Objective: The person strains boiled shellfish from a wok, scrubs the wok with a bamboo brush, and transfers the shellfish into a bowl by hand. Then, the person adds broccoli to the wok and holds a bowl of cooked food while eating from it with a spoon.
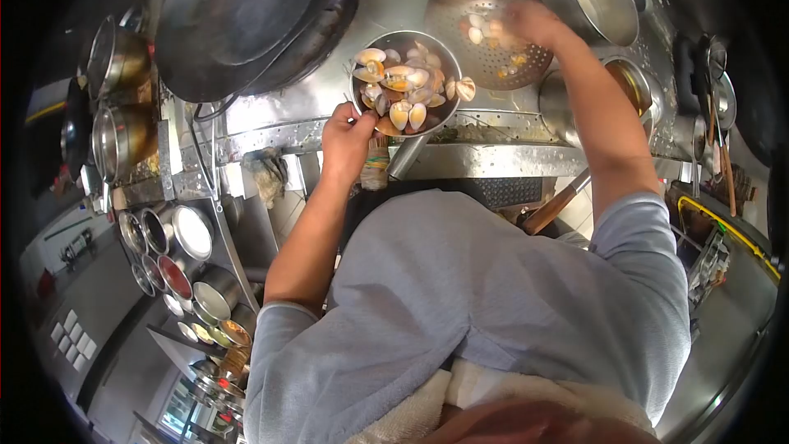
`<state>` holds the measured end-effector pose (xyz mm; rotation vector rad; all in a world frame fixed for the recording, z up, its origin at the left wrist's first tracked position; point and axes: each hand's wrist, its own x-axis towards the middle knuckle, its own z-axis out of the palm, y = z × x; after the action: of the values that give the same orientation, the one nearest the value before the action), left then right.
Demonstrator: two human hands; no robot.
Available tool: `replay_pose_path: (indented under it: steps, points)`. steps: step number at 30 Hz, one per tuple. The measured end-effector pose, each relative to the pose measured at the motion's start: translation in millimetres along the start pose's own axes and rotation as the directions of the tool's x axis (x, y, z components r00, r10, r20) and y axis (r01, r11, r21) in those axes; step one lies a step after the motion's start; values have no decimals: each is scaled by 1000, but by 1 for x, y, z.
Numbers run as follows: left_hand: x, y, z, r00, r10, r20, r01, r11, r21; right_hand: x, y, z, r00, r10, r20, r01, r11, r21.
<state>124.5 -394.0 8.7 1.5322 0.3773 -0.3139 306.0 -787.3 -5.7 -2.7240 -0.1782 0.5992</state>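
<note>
Left hand (346, 136) pinching rim of bowl (403, 39) at 8 o'clock; clams (403, 79) heaped inside; right hand (532, 23) blurred over strainer (450, 8), bowl's 2 o'clock, cannot tell grip; seemingly picking over clams; next move calls for steady bowl.

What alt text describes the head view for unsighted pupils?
A person's left hand holds the edge of a round metal vessel piled with clams; the blurred right hand is over a perforated strainer with a few more.

Pale floor tiles (287, 212) show below the steel counter (388, 0).
</note>
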Motion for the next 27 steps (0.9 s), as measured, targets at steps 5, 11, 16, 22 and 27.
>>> replay_pose_path:
  steps: [5,11,16,22,27]
  points:
    - [12,5,14,999,-27,28,28,999,-20,-30,-31,-62,992,57,112,-109,838,535]
    - [25,17,34,996,-15,89,19,999,-45,-74,-136,-77,946,-145,289,-10,881,473]
    - [34,5,25,994,-25,104,27,999,-17,-17,-67,-47,996,89,12,-88,994,-65]
    - [11,-11,-3,999,-33,16,34,995,-97,-22,-42,41,991,39,-131,-80,942,-327]
    - [1,-18,-13,998,-57,-31,54,996,-76,-15,-20,53,994,24,-110,-46,979,-200]
